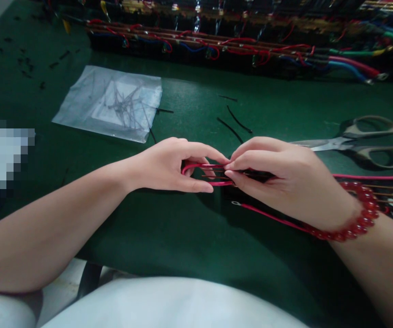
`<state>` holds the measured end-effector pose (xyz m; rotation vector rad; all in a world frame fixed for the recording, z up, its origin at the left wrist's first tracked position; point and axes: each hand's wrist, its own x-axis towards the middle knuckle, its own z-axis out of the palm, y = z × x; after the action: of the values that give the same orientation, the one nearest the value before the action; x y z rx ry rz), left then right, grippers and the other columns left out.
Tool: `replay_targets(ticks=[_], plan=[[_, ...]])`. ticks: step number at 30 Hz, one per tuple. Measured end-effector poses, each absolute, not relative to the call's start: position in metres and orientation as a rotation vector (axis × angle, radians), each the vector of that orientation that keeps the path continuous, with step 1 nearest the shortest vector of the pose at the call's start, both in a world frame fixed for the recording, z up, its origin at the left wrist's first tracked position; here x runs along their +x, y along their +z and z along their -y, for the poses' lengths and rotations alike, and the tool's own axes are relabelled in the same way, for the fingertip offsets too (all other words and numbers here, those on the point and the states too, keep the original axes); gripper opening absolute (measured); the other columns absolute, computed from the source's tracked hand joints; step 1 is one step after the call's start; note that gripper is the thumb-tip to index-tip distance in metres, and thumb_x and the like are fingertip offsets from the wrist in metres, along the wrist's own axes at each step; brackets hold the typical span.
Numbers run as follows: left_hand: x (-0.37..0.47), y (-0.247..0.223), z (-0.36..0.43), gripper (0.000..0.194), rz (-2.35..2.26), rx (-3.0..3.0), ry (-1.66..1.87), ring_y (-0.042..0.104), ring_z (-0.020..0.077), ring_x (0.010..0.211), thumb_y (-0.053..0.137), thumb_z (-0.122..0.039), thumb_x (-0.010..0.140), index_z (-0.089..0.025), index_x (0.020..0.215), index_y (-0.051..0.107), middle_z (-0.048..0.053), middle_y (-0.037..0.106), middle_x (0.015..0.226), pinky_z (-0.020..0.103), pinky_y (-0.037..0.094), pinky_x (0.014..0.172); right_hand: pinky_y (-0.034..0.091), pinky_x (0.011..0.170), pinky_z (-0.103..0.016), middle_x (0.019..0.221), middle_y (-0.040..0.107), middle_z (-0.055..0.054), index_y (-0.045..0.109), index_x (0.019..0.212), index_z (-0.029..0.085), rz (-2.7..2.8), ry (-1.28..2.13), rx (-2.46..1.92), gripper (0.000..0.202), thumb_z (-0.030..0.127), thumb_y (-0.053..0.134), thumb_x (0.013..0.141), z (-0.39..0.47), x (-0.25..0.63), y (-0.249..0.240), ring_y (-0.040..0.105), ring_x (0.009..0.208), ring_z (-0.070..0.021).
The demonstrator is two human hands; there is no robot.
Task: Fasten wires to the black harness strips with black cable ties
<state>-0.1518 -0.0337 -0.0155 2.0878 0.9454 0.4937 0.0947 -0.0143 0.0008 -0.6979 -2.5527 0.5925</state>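
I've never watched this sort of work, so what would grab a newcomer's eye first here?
Probably the glossy red bead bracelet on the right wrist, at the right of the picture. Next, near the middle, comes the looped red wire, with the right hand pinching it and the left hand curved around its bend. Across the top, rows of colourful wiring stand out against the green table.

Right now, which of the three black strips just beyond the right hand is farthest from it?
The short, nearly straight strip; the two longer, curved ones lie closer.
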Motion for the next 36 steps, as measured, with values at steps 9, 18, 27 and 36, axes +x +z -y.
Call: replay_targets(ticks=[9, 18, 27, 36], plan=[[-0.151, -0.015, 0.033, 0.044, -0.854, 1.997, 0.529, 0.071, 0.0179, 0.112, 0.074, -0.029, 0.087, -0.022, 0.130, 0.066, 0.006, 0.073, 0.128, 0.028, 0.056, 0.095, 0.054, 0.061, -0.026, 0.085, 0.071, -0.006, 0.071, 0.084, 0.021, 2.563, 0.604, -0.692, 0.014, 0.017, 0.062, 0.093, 0.015, 0.095, 0.003, 0.066, 0.071, -0.0150], [-0.147, -0.024, 0.035, 0.058, -0.920, 1.601, 0.663, 0.075, 0.0161, 0.100, 0.058, -0.016, 0.093, -0.021, 0.148, 0.045, 0.005, 0.078, 0.111, 0.024, 0.061, 0.079, 0.054, 0.062, -0.028, 0.086, 0.070, -0.005, 0.072, 0.088, 0.021, 2.564, 0.600, -0.709, 0.013, 0.017, 0.061, 0.094, 0.014, 0.095, 0.002, 0.067, 0.073, -0.0160], [-0.142, -0.022, 0.035, 0.022, -0.957, 1.474, 0.728, 0.078, 0.0171, 0.094, 0.059, -0.015, 0.093, -0.018, 0.115, 0.061, 0.001, 0.079, 0.095, 0.029, 0.064, 0.084, 0.055, 0.064, -0.028, 0.089, 0.073, -0.005, 0.073, 0.090, 0.023, 2.556, 0.637, -0.754, 0.010, 0.021, 0.063, 0.093, 0.014, 0.096, 0.003, 0.068, 0.074, -0.0166], [-0.142, -0.023, 0.039, 0.010, -1.078, 1.726, 0.743, 0.069, 0.0093, 0.067, 0.061, -0.017, 0.091, -0.016, 0.094, 0.071, 0.000, 0.074, 0.082, 0.019, 0.054, 0.061, 0.055, 0.064, -0.028, 0.084, 0.073, -0.005, 0.072, 0.086, 0.022, 2.537, 0.663, -0.745, 0.014, 0.024, 0.063, 0.095, 0.014, 0.095, 0.005, 0.068, 0.072, -0.0163]])
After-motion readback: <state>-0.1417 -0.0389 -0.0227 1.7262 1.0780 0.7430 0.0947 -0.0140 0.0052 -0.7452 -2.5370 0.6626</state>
